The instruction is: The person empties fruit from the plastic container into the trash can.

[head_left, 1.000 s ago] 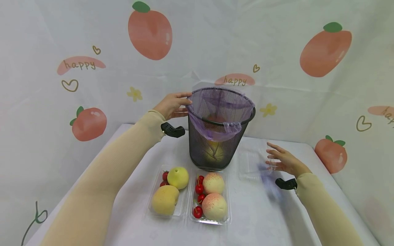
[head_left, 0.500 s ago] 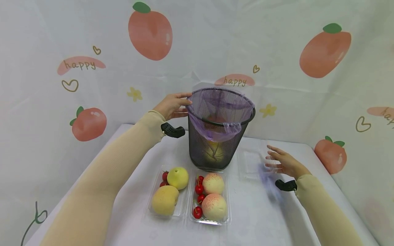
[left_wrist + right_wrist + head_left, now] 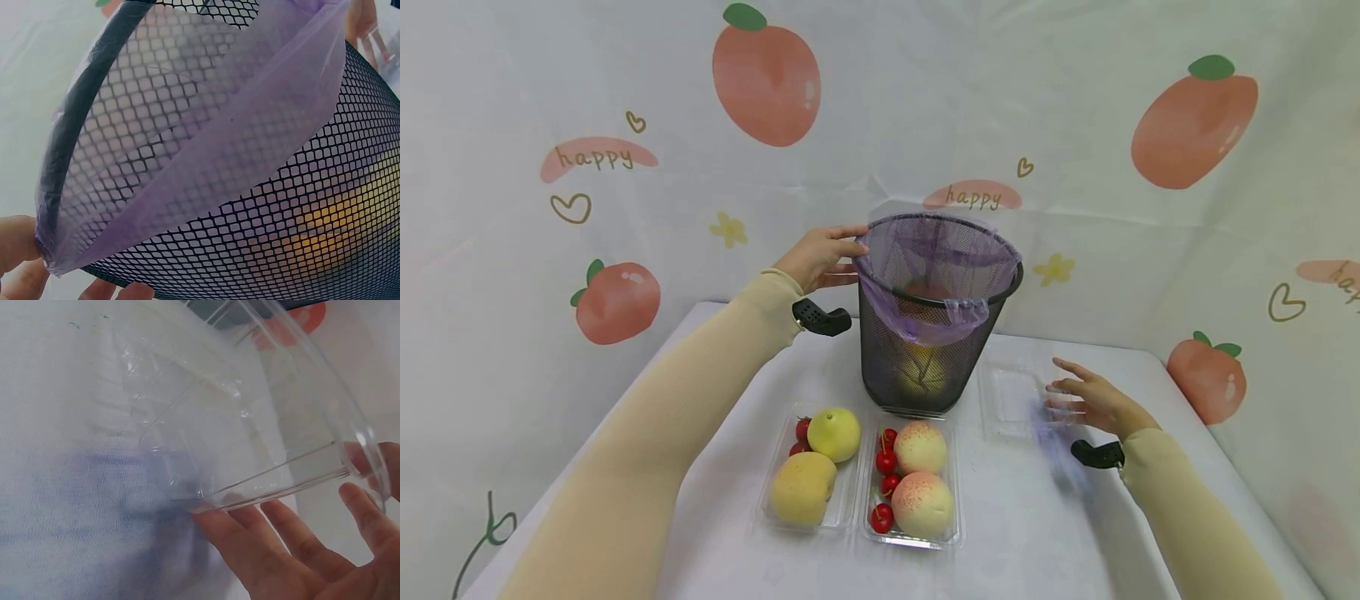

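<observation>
A black mesh wastebasket with a thin purple bag folded over its rim stands at the back middle; red and yellow shapes show dimly through the mesh. My left hand holds its rim at the left side, and in the left wrist view the fingertips lie against the bag and mesh. To the basket's right, my right hand grips a clear plastic fruit box by its near right side. In the right wrist view the box is see-through, with only cloth showing behind it, and stands tilted close over the table.
In front of the basket, two clear boxes lie side by side. The left one holds a yellow-green pear-like fruit, a yellow fruit and strawberries; the right holds two peaches and several cherries. A printed cloth backs the white table.
My right hand has lowered slightly with the clear box, whose bottom now shows flatter in the head view. The left hand and the wastebasket have stayed in place.
</observation>
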Demonstrator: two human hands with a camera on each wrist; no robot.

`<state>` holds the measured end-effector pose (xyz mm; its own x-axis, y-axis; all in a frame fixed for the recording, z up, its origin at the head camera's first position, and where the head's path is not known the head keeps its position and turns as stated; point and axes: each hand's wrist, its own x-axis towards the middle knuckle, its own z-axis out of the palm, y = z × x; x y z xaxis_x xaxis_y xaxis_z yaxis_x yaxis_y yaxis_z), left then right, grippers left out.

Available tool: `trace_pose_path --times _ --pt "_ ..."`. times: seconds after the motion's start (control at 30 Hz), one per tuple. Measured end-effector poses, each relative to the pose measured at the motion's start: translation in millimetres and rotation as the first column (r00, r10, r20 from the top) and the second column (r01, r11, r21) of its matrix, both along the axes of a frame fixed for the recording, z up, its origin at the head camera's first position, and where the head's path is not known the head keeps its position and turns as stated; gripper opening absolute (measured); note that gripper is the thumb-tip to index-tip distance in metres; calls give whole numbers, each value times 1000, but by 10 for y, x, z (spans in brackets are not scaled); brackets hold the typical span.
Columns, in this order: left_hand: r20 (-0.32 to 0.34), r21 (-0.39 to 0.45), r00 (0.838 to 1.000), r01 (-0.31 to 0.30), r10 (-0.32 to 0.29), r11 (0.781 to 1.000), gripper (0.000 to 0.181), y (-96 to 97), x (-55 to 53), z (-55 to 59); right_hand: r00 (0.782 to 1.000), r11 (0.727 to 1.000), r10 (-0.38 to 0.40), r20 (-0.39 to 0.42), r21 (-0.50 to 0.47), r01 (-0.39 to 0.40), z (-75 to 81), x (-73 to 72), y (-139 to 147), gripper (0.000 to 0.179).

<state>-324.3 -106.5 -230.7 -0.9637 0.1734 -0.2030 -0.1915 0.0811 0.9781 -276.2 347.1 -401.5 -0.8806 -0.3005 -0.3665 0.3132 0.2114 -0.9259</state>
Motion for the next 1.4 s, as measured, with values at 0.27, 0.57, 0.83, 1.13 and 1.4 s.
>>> trace_pose_path --times 0.27,0.57,0.83,1.13,1.4 --pt "-7 -7 1000 7 -7 1000 51 -3 9 1 999 1000 -4 35 -29 5 -9 -4 -6 74" --pt "-11 -9 1000 7 -7 1000 50 -2 9 2 999 999 -24 44 -45 26 -47 -5 -10 74" --pt "-3 6 1000 4 -4 1000 50 0 10 1 999 998 -13 34 -59 15 -81 1 -17 74" --pt "0 6 1000 4 -4 1000 51 1 6 -3 998 996 -21 51 -89 25 -97 15 -46 73" --pt "0 8 1000 2 -2 1000 51 2 10 2 999 997 -17 50 -69 20 -126 -4 -24 73"
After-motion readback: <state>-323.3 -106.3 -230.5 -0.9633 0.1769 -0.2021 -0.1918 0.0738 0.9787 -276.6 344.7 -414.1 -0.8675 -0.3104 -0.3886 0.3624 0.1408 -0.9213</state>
